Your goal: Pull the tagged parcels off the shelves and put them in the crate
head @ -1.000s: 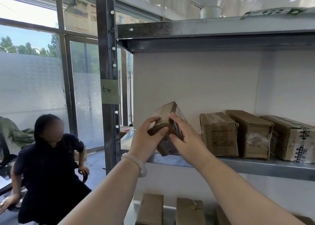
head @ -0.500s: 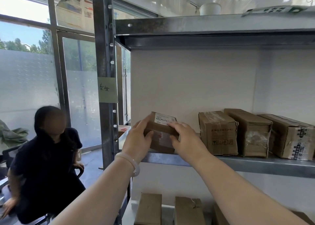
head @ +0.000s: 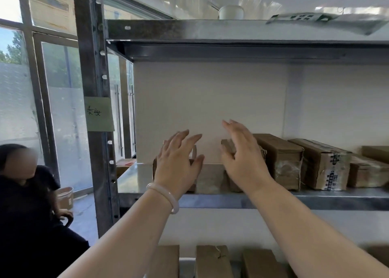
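A small brown cardboard parcel [head: 210, 178] lies flat on the metal shelf [head: 315, 200], near its left end. My left hand [head: 179, 168], with a pale bangle on the wrist, hovers in front of the parcel with fingers spread and hides its left part. My right hand [head: 242, 160] is raised just to the right, also with fingers apart, and covers the front of another brown box [head: 227, 147]. Neither hand holds anything. More taped parcels [head: 280, 162] [head: 324, 166] stand in a row further right. No crate is in view.
A steel upright [head: 92, 130] with a green handwritten note [head: 99, 113] frames the shelf's left side. A person in dark clothes [head: 25, 204] sits low at the left by the windows. Brown parcels [head: 212, 261] line the lower shelf. A white bowl [head: 230, 11] sits on top.
Both hands held the small parcel tilted above the shelf, then lowered it flat onto the shelf. Now both hands have let go and spread their fingers.
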Motion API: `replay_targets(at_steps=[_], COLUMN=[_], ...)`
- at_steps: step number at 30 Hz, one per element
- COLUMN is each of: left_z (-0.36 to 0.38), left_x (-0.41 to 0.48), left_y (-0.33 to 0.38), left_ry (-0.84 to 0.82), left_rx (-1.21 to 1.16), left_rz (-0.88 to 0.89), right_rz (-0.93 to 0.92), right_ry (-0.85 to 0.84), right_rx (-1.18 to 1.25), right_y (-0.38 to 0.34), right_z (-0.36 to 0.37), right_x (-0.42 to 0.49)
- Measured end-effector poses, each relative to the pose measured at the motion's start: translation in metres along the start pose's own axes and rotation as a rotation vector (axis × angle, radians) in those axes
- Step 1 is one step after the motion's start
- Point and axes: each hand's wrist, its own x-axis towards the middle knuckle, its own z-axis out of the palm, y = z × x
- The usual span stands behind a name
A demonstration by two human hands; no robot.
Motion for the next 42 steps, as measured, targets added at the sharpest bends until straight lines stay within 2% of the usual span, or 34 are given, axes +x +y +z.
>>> replay_targets(at_steps=[4,9,16,21,27,32,36,39,42], left_z=[0.032,0.072,0.087,0.081,0.069,0.058,0.053,0.05,0.045], left_x=[0.011,0.014,0.017,0.017,0.024,0.024,0.017,0.012,0.007], left_y=[0.04,0.055,0.052,0.049,0.047,0.049,0.05,0.051,0.052], left_ry=[-0.1,-0.266,-0.295,-0.3,-0.282,-0.275,-0.166,-0.114,-0.078], left_rx=[-0.137,-0.237,-0.325,-0.368,-0.451,-0.599,-0.745,-0.799,-0.928], left_rz=[0.071,-0.095,-0.228,-0.311,-0.417,-0.548,-0.592,-0.604,-0.587], right_rz=[0.16,0.295,0.377,0.541,0.405,0.199,0.135,0.181,0.33], right_ry=[0.043,0.056,0.045,-0.034,-0.07,-0.146,-0.168,-0.061,0.083], right_rx=[0.003,0.033,0.138,0.216,0.347,0.225,0.207,0.232,0.266], right_y=[0.029,0.055,0.06,0.064,0.058,0.047,0.042,0.042,0.039], right_z=[-0.019,-0.025,-0.021,-0.014,-0.012,-0.013,-0.015,-0.018,-0.021], right_x=[-0.011,-0.027,-0.03,-0.025,-0.026,-0.033,-0.036,-0.037,-0.033])
